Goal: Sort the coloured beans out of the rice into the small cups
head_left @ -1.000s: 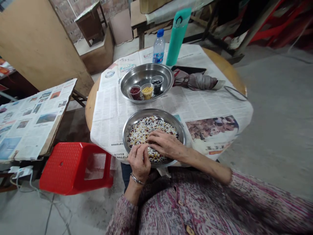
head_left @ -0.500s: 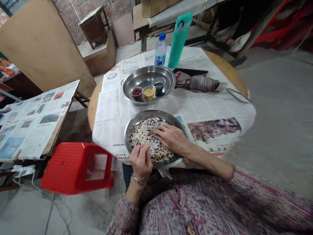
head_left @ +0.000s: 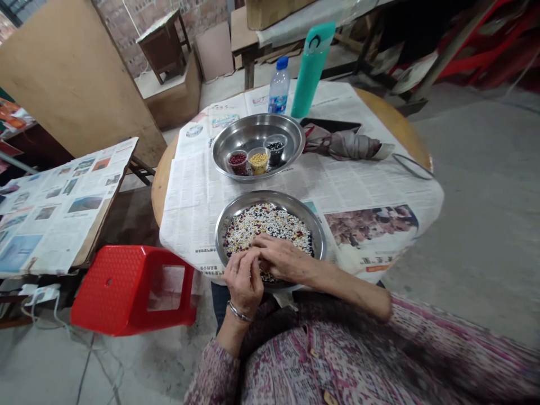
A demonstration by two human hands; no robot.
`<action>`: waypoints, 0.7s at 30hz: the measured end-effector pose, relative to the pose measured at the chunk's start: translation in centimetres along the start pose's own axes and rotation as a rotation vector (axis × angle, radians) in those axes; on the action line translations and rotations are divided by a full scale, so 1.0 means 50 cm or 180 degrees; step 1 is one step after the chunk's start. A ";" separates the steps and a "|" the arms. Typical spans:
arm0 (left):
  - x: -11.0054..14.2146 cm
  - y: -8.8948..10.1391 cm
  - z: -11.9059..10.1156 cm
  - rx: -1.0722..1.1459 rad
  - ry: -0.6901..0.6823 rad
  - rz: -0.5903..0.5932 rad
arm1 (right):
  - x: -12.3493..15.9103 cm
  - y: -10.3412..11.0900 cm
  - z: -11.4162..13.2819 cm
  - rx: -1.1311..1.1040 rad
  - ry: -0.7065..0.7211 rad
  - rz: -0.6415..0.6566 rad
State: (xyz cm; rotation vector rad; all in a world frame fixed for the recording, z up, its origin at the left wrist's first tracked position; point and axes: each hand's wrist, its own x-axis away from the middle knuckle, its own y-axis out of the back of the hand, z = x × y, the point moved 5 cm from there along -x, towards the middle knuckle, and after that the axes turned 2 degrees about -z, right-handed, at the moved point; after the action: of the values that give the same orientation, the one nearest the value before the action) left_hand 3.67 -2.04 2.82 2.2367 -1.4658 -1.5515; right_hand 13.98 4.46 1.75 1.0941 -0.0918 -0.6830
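Note:
A steel pan (head_left: 317, 230) full of mixed white, red, black and yellow beans (head_left: 270, 222) sits at the near edge of the round table. My left hand (head_left: 242, 278) is curled at the pan's near rim, fingers closed as if holding small beans I cannot make out. Touching it from the right, my right hand (head_left: 282, 260) rests on the beans with its fingertips pinched against the left hand's fingers. Behind, a second steel pan (head_left: 248, 128) holds three small cups: red beans (head_left: 237, 161), yellow beans (head_left: 258, 160) and black beans (head_left: 275, 149).
Newspaper (head_left: 358, 185) covers the table. At the back stand a water bottle (head_left: 278, 90) and a teal flask (head_left: 310, 67); a folded grey umbrella (head_left: 346, 145) lies to the right. A red plastic stool (head_left: 126, 287) and a paper-covered board (head_left: 54, 202) are at the left.
My right hand drew back from the middle of the beans to the near rim and met the left hand's fingers. The left hand stayed put.

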 end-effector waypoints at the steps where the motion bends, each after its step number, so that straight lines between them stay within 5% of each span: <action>1: 0.000 0.000 0.000 0.0006 0.0004 -0.0009 | -0.009 0.002 0.001 0.0010 0.0031 -0.0012; 12: -0.004 -0.002 -0.003 -0.0112 0.0003 0.0147 | -0.015 0.016 -0.050 0.0914 -0.0396 -0.0349; 21: -0.011 -0.003 -0.009 -0.0148 -0.0018 0.0271 | 0.003 0.021 -0.051 0.0764 -0.0654 -0.0458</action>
State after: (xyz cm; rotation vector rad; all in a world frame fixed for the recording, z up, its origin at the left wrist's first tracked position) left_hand 4.05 -1.79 3.34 2.1175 -1.4895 -1.5517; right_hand 15.60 6.66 1.37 1.2658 -0.2791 -0.9309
